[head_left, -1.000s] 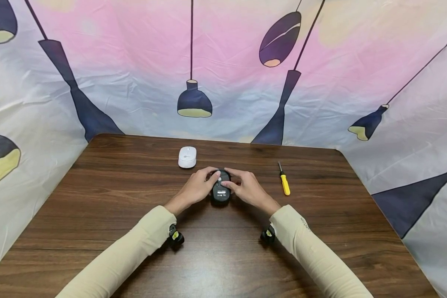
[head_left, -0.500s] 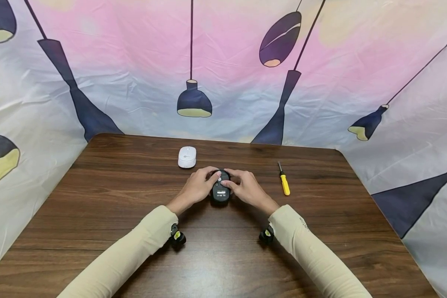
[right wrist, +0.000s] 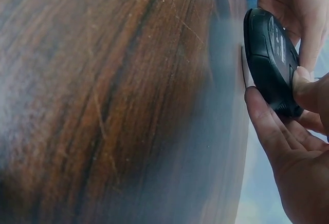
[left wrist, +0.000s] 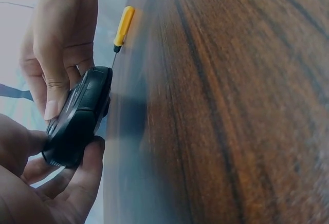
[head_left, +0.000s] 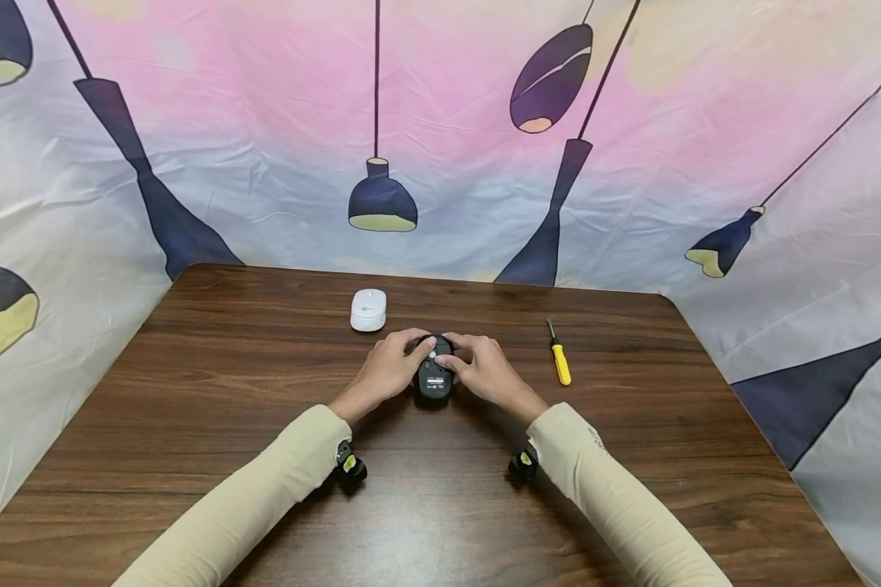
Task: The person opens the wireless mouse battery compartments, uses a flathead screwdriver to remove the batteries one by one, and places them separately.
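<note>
A black computer mouse (head_left: 435,386) is held belly up between both hands, its labelled underside facing the head camera. My left hand (head_left: 387,365) grips its left side, thumb on the underside and fingers beneath. From the other side my right hand (head_left: 489,372) holds it, the thumb pressing on the underside near the middle. In the left wrist view the mouse (left wrist: 77,116) is tilted and stands off the table, fingers of both hands around it. The right wrist view shows its side edge and label, with a fingertip (right wrist: 253,94) under the shell.
A white mouse (head_left: 369,311) rests on the brown wooden table (head_left: 264,342), behind and left of the hands. To the right lies a screwdriver (head_left: 561,359) with a yellow handle, its tip pointing away. A printed cloth (head_left: 455,196) hangs behind the table.
Both hands keep their hold on the black mouse, which has barely shifted. The white mouse and the screwdriver stay in place.
</note>
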The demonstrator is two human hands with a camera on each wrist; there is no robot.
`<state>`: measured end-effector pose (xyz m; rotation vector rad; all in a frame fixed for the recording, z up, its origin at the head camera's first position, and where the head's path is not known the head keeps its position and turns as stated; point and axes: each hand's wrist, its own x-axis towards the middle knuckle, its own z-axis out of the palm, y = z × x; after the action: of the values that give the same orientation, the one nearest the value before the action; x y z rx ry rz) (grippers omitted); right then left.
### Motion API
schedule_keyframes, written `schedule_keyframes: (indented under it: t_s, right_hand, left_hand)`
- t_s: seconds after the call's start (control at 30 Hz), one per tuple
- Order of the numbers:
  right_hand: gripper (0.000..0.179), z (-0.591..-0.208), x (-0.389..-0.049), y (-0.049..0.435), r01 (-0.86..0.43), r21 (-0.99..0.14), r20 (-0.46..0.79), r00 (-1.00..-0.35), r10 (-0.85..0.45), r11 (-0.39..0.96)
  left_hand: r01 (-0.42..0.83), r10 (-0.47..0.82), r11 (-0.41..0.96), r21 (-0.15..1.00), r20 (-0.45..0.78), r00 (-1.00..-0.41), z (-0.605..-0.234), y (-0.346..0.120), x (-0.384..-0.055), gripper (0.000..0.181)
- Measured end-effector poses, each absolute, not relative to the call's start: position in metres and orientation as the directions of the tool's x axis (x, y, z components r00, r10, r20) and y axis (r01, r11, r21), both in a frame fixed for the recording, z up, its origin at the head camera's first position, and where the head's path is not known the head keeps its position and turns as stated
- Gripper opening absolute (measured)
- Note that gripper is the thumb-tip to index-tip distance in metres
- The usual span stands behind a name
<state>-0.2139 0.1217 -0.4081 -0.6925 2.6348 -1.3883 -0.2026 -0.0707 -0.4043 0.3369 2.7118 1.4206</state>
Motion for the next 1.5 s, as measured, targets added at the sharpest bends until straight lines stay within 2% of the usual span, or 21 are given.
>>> schedule_keyframes:
  t_s: [0.6, 0.83, 1.17, 1.5]
  right_hand:
    - [0.048, -0.4083, -0.2157, 0.1207, -0.325, -0.805, 0.105, -0.901, -0.42, 0.496]
    - [0.046, -0.4057, -0.2166, 0.1226, -0.321, -0.801, 0.1, -0.905, -0.414, 0.506]
    - [0.045, -0.4057, -0.2178, 0.1231, -0.315, -0.808, 0.101, -0.907, -0.41, 0.498]
    - [0.047, -0.406, -0.2184, 0.1225, -0.325, -0.794, 0.112, -0.909, -0.401, 0.514]
  left_hand:
    - [0.139, 0.216, 0.505, 0.852, 0.032, -0.976, -0.4058, -0.0709, -0.2008, 0.041]
    - [0.11, 0.252, 0.497, 0.861, -0.022, -0.968, -0.4039, -0.072, -0.1992, 0.046]
    - [-0.068, 0.356, 0.301, 0.951, -0.178, -0.917, -0.4029, -0.0774, -0.2003, 0.055]
    - [-0.066, 0.368, 0.281, 0.957, -0.171, -0.914, -0.4059, -0.0795, -0.2006, 0.059]
